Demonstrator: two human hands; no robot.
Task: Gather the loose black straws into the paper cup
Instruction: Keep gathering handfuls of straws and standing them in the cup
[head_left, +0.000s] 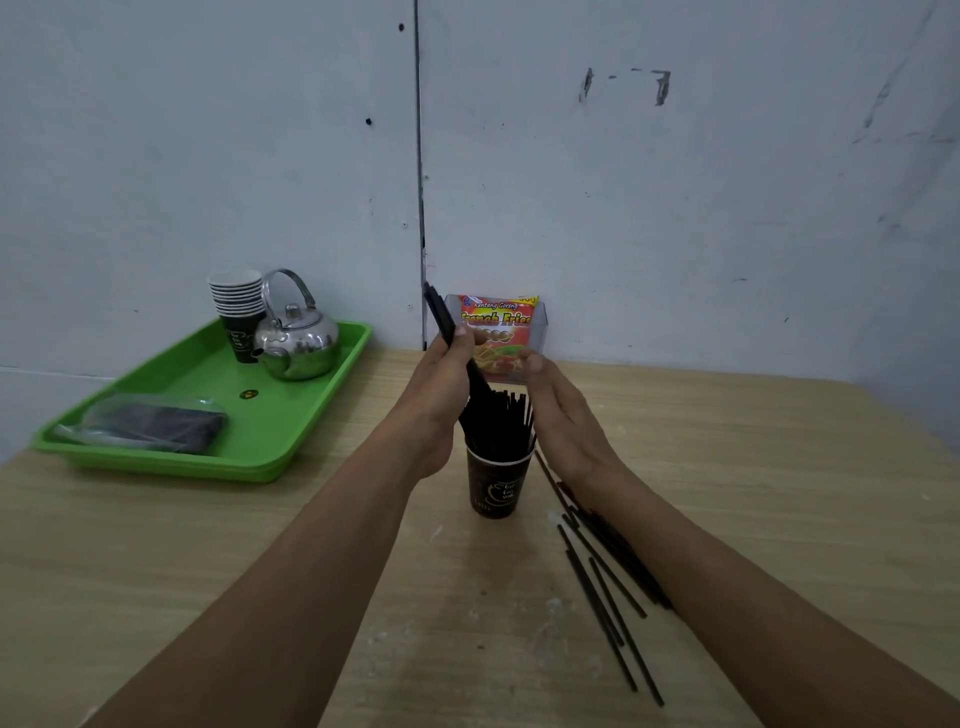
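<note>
A dark paper cup (496, 486) stands upright in the middle of the wooden table, with several black straws (503, 421) sticking out of it. My left hand (441, 387) is above the cup's left side, closed around a small bunch of black straws (441, 317) that slant up and to the left, their lower ends over the cup. My right hand (558, 410) is just right of the cup's straws, fingers apart and palm facing them, holding nothing. Several loose black straws (608, 587) lie on the table to the right of the cup, partly under my right forearm.
A green tray (218, 457) at the left holds a stack of paper cups (238, 306), a metal kettle (298, 338) and a plastic bag of black straws (150, 423). A snack packet (501, 332) in a clear holder stands against the wall behind the cup.
</note>
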